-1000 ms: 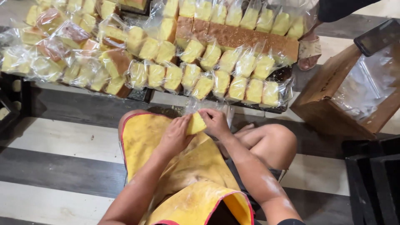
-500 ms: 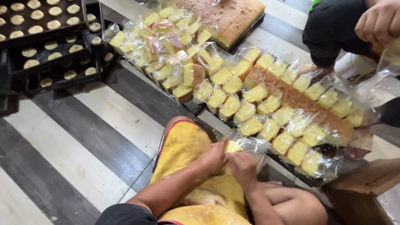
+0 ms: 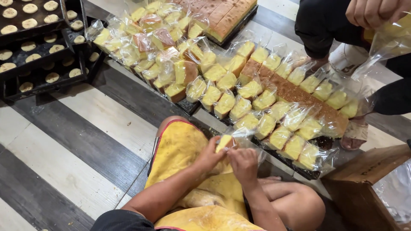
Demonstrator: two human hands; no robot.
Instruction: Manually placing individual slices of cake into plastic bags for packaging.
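1. Both hands are down at the lap over the yellow cloth (image 3: 180,149): the left hand (image 3: 208,157) and right hand (image 3: 242,161) are closed around one cake slice (image 3: 223,141) in its clear bag (image 3: 246,143), as a second ago.
2. The view has swung left since then; the rows of bagged slices (image 3: 239,107) now run diagonally.
3. Far right, another person's hand (image 3: 372,12) holds a bag.
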